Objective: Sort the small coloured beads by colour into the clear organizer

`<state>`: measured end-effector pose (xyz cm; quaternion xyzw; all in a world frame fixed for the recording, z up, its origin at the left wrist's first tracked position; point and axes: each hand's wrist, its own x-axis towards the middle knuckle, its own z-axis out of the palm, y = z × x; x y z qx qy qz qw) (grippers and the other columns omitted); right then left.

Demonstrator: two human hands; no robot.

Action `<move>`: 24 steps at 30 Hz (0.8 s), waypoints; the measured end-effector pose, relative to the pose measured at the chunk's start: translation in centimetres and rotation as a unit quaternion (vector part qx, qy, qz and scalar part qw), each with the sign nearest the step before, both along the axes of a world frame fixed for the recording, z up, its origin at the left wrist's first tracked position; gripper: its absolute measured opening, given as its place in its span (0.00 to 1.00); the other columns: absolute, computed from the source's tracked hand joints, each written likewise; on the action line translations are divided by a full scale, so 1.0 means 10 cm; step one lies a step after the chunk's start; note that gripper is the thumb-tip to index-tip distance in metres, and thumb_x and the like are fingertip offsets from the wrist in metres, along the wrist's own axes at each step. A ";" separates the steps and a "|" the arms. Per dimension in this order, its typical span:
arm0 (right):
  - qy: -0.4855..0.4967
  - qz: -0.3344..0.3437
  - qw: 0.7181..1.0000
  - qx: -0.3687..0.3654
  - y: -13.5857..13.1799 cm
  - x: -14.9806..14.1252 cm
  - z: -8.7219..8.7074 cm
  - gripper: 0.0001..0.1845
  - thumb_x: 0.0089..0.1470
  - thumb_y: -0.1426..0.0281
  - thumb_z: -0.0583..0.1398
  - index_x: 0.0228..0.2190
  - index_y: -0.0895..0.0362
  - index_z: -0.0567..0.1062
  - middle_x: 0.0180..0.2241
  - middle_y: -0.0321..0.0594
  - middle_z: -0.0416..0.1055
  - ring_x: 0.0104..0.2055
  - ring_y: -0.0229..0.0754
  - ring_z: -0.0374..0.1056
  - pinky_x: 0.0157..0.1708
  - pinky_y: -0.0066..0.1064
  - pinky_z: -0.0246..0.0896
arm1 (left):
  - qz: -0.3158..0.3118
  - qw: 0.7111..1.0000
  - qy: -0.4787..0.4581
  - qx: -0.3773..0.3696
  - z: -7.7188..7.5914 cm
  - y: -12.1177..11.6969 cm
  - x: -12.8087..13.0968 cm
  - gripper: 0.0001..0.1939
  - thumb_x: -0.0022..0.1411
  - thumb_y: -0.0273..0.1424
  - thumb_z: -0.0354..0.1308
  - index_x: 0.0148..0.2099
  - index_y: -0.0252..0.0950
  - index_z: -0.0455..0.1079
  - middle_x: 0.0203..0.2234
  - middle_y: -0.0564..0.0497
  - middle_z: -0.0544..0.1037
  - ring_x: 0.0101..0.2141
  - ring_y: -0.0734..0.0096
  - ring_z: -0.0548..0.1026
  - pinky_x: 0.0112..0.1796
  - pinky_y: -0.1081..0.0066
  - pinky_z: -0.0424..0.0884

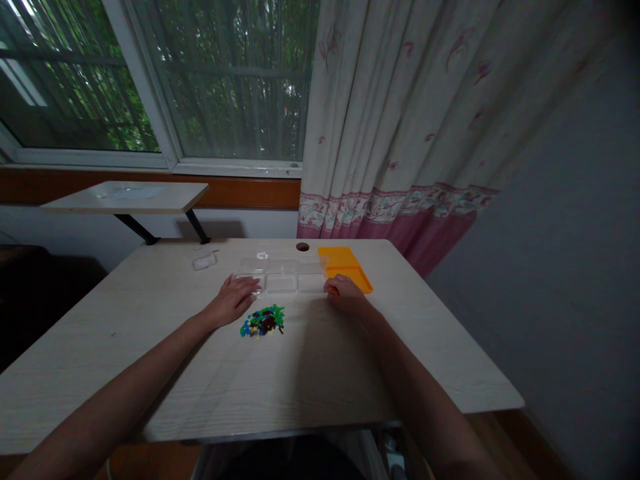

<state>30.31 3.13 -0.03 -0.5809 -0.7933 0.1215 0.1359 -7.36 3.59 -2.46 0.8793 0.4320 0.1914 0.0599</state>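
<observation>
My left hand lies flat on the table, fingers stretched out and touching the near left corner of a clear plastic compartment tray. My right hand rests curled at the tray's right end, fingers closed on a small orange piece next to an orange flat tray. A small heap of green, blue, yellow and dark beads sits on the table between my hands, just in front of the clear tray.
The pale wooden table has a cable hole at the back and a small clear lid or box at the back left. A shelf, a window and a patterned curtain stand behind.
</observation>
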 end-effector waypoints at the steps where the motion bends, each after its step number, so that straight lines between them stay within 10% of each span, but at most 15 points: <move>1: -0.002 0.000 1.000 0.001 0.00 0.00 0.00 0.13 0.51 0.74 0.57 0.39 0.57 0.77 0.40 0.44 0.72 0.46 0.43 0.65 0.46 0.30 0.56 | 0.000 1.000 -0.009 -0.007 0.00 0.01 0.00 0.18 0.69 0.38 0.47 0.57 0.44 0.69 0.59 0.45 0.71 0.61 0.58 0.65 0.64 0.42 0.42; 8: -0.036 -0.008 0.999 0.011 -0.03 -0.01 0.04 0.17 0.53 0.75 0.55 0.44 0.57 0.77 0.42 0.45 0.72 0.47 0.44 0.65 0.48 0.31 0.55 | -0.004 0.995 -0.098 0.005 0.06 -0.01 0.07 0.20 0.69 0.35 0.46 0.60 0.39 0.64 0.56 0.41 0.70 0.58 0.60 0.66 0.63 0.49 0.53; 14: -0.053 -0.006 0.998 0.016 -0.04 -0.01 0.03 0.19 0.54 0.76 0.55 0.47 0.56 0.76 0.43 0.46 0.73 0.48 0.46 0.65 0.50 0.32 0.55 | 0.119 0.976 -0.165 0.079 0.24 0.05 -0.15 0.19 0.68 0.36 0.49 0.58 0.37 0.65 0.49 0.42 0.66 0.55 0.58 0.65 0.59 0.56 0.62; 24: -0.048 -0.014 0.999 0.005 -0.06 -0.04 0.07 0.22 0.53 0.76 0.55 0.49 0.56 0.75 0.45 0.46 0.72 0.49 0.46 0.64 0.50 0.33 0.55 | 0.255 0.958 0.043 0.125 0.13 0.60 -0.92 0.24 0.62 0.29 0.47 0.58 0.29 0.66 0.49 0.35 0.72 0.52 0.50 0.68 0.56 0.53 0.64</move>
